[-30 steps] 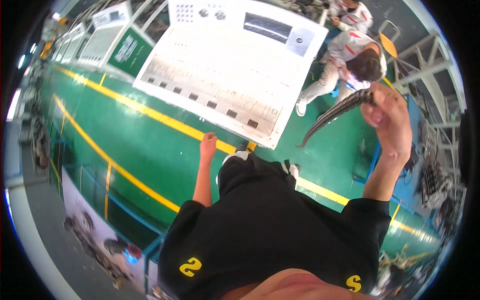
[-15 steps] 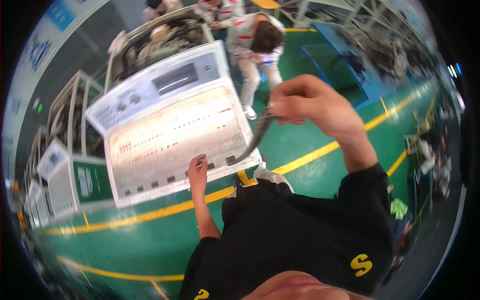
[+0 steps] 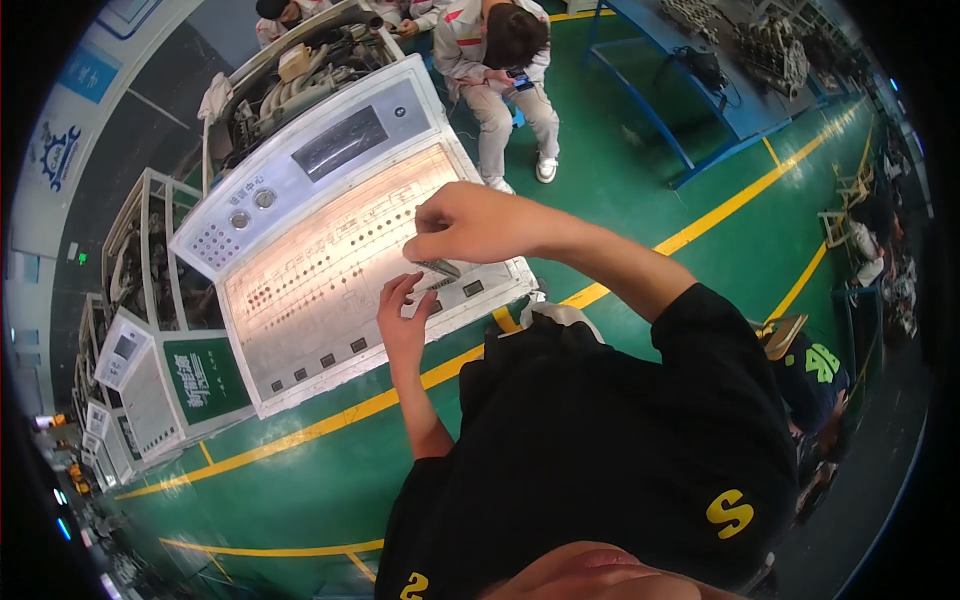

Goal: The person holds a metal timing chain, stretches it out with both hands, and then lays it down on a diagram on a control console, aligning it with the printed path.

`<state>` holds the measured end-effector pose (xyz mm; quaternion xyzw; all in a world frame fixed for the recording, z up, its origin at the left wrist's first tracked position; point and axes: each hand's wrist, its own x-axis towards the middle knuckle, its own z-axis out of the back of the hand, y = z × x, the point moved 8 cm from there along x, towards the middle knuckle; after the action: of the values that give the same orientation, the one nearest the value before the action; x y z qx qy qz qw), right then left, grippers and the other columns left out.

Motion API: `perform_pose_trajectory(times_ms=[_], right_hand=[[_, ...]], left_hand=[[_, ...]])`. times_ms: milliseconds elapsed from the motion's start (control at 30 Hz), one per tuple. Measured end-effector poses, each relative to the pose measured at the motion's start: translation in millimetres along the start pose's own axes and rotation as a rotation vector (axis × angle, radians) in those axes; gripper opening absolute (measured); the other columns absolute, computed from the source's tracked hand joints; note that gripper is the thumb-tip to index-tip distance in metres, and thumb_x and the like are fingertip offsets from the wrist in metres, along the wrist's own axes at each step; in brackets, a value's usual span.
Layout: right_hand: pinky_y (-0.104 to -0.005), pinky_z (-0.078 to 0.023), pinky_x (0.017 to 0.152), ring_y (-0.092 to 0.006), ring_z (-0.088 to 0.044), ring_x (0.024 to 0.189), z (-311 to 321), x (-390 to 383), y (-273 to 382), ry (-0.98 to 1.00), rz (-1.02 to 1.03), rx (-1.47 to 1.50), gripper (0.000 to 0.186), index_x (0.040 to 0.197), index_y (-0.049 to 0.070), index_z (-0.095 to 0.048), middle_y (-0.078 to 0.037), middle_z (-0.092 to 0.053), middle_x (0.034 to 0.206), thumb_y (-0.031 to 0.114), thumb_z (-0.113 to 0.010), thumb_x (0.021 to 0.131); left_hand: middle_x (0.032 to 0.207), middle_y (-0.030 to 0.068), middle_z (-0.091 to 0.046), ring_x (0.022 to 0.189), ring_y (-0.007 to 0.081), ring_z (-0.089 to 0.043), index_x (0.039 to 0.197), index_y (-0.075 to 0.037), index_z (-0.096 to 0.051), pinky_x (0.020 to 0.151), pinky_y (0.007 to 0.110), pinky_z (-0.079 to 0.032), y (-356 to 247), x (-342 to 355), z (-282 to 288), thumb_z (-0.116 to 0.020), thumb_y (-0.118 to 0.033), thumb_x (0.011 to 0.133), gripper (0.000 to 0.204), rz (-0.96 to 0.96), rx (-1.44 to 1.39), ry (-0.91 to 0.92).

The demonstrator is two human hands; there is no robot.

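Over the pale sloping board [image 3: 300, 342], our left hand [image 3: 402, 325] is curled, but we cannot tell if it grips anything. Just right of it, our right hand [image 3: 478, 226] pinches the dark bumpy strip [image 3: 441, 268] above the board.

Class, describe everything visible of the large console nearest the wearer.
The large console stands angled across the view. Its pale board, perhaps painted metal, bears printed lines, dark dots and dark squares along the near edge. Its bluish upper panel carries a dark rectangular screen, two round knobs and small buttons. Right hand and left hand overlap it in view; contact is unclear.
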<state>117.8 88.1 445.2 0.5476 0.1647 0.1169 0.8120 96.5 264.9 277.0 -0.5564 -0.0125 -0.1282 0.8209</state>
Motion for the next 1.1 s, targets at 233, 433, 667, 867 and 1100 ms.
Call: perform_pose_trajectory(times_ms=[233, 433, 667, 867, 1100], right_hand=[[-0.0371, -0.049, 0.064, -0.0225, -0.061, 0.063, -26, 19, -48, -0.012, -0.041, -0.162, 0.039, 0.078, -0.005, -0.069, -0.017, -0.065, 0.069, 0.033, -0.066, 0.085], [-0.0361, -0.049, 0.064, -0.0224, -0.063, 0.065, -25, 24, -78, -0.11, -0.115, -0.256, 0.038, 0.078, -0.003, -0.069, -0.015, -0.065, 0.067, 0.034, -0.066, 0.086], [-0.0362, -0.049, 0.063, -0.0247, -0.063, 0.065, -43, 24, -103, -0.081, -0.185, -0.27, 0.038, 0.08, -0.005, -0.069, -0.017, -0.065, 0.069, 0.034, -0.067, 0.084], [-0.0395, -0.055, 0.071, -0.0331, -0.069, 0.071, -50, 29, -121, -0.079, -0.207, -0.284, 0.04, 0.081, -0.002, -0.073, -0.02, -0.069, 0.072, 0.038, -0.065, 0.08], [-0.0411, -0.055, 0.073, -0.0367, -0.069, 0.074, -52, 27, -137, -0.105, -0.188, -0.324, 0.039, 0.083, -0.001, -0.073, -0.022, -0.069, 0.074, 0.037, -0.065, 0.08]], left_hand=[[0.11, 0.0096, -0.066, 0.093, 0.0213, -0.061, 0.111, -0.003, -0.07, 0.078, 0.033, -0.049, 9, 1, 3, -0.078, -0.007, 0.078, 0.034, -0.005, -0.022, -0.028], [0.106, 0.0093, -0.068, 0.093, 0.0222, -0.064, 0.104, -0.002, -0.072, 0.079, 0.032, -0.051, -12, 17, -7, -0.078, -0.008, 0.078, 0.028, -0.046, -0.025, -0.019], [0.104, 0.0078, -0.068, 0.096, 0.0238, -0.063, 0.102, -0.002, -0.072, 0.082, 0.033, -0.051, -27, 19, -5, -0.079, -0.008, 0.078, 0.026, -0.105, 0.104, -0.062], [0.104, 0.0071, -0.068, 0.095, 0.0233, -0.062, 0.102, 0.0, -0.071, 0.082, 0.033, -0.052, -25, 20, -12, -0.079, -0.002, 0.076, 0.027, -0.186, 0.2, -0.061], [0.103, 0.007, -0.067, 0.097, 0.0256, -0.061, 0.101, -0.001, -0.071, 0.085, 0.034, -0.05, -18, 22, -20, -0.078, -0.001, 0.074, 0.028, -0.197, 0.217, -0.001]])
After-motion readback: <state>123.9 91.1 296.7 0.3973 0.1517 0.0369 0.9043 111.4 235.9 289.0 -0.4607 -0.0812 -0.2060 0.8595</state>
